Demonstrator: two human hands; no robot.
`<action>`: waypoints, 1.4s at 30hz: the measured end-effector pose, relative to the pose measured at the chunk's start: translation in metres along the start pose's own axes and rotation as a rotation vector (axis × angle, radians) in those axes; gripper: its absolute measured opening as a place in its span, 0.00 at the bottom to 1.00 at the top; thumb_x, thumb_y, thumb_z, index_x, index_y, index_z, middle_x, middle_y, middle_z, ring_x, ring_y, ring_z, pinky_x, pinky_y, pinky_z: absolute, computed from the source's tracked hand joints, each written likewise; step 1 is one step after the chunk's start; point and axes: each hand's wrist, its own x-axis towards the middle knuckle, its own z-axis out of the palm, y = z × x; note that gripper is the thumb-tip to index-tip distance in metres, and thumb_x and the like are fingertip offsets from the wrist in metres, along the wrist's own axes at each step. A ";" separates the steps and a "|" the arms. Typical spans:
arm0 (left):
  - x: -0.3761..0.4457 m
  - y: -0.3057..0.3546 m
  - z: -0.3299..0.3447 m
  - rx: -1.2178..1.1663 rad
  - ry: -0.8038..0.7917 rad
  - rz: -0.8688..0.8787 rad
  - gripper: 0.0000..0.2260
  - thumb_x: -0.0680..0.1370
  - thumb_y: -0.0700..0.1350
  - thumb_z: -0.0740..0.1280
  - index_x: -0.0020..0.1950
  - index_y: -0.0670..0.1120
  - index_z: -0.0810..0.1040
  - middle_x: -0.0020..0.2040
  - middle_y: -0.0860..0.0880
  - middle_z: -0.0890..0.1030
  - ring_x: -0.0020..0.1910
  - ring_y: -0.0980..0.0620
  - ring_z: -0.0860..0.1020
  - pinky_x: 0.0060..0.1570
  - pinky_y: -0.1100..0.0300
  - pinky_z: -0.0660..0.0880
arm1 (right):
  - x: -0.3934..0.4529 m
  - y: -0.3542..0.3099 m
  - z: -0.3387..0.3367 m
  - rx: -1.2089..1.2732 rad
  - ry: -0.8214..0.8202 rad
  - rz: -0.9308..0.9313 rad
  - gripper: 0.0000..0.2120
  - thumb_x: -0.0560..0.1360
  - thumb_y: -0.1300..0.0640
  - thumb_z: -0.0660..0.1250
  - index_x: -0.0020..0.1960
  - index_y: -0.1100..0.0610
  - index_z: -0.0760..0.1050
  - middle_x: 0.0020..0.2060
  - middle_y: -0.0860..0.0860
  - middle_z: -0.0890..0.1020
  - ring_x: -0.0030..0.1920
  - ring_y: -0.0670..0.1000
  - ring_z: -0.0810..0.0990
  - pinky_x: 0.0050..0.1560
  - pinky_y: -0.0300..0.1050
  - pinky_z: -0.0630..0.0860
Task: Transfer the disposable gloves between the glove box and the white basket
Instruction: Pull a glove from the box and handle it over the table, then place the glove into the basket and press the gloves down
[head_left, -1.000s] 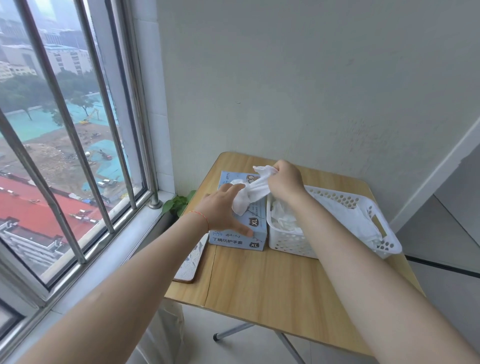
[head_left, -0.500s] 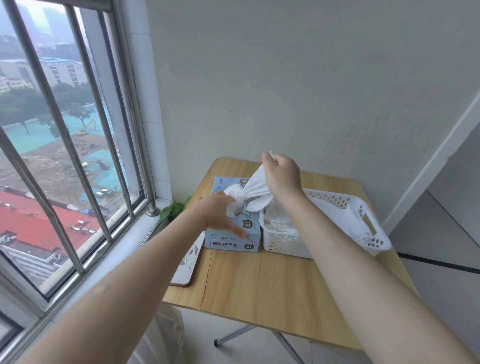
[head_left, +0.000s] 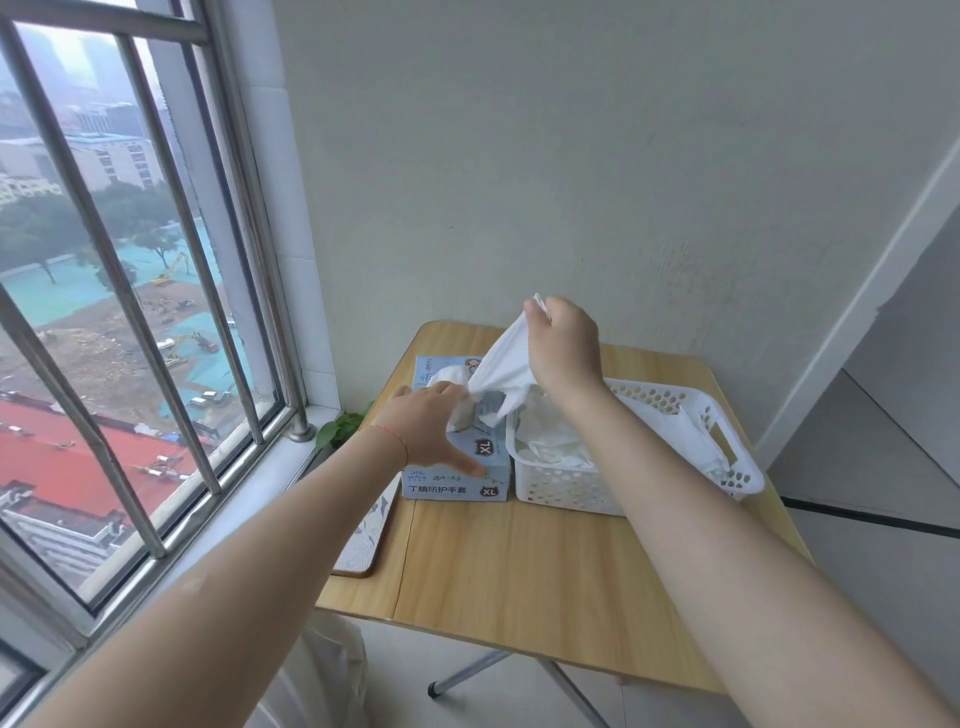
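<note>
While the right hand (head_left: 563, 345) lifts above the glove box (head_left: 457, 467), its fingers (head_left: 540, 312) are pinched tight on the cuff end of a white disposable glove (head_left: 501, 366), and the glove hangs down in a limp, stretched cone to the box's opening. Its lower end looks bunched there with more white gloves poking out, so I'd say it isn't free yet. Left hand (head_left: 431, 431) is down on the box top, fingers spread flat and straight, thumb along the front edge, pinning the carton to the wooden surface (head_left: 519, 571).

That tells you how this stuff handles: feather-light, soft, no stiffness at all, and clingy, since one glove tends to drag its neighbours along. The box is light too, likely to rise with the pull unless held. Best hold is just what we're seeing, a firm pinch at the free end.

White basket (head_left: 571, 491) sits touching the box's right side, with a heap of crumpled gloves (head_left: 550, 441) already inside.
</note>
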 end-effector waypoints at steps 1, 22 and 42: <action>0.001 -0.002 0.000 -0.008 -0.020 -0.024 0.50 0.60 0.75 0.70 0.75 0.51 0.64 0.69 0.53 0.72 0.64 0.50 0.73 0.70 0.52 0.61 | 0.001 -0.002 -0.003 0.032 0.049 -0.010 0.21 0.82 0.55 0.57 0.32 0.53 0.53 0.27 0.47 0.59 0.28 0.47 0.56 0.30 0.44 0.53; -0.001 0.039 -0.076 -1.264 -0.014 0.106 0.16 0.68 0.45 0.71 0.50 0.35 0.79 0.47 0.40 0.80 0.46 0.43 0.79 0.52 0.48 0.72 | 0.009 -0.015 -0.070 0.609 -0.415 0.251 0.14 0.76 0.56 0.64 0.32 0.53 0.70 0.27 0.48 0.71 0.28 0.48 0.71 0.28 0.38 0.64; -0.006 -0.001 -0.017 -1.543 -0.194 -0.055 0.16 0.69 0.49 0.77 0.47 0.44 0.73 0.50 0.41 0.75 0.50 0.41 0.72 0.48 0.49 0.66 | 0.012 0.010 -0.038 0.171 -0.382 0.356 0.12 0.72 0.58 0.60 0.31 0.51 0.61 0.27 0.49 0.61 0.28 0.50 0.59 0.28 0.39 0.54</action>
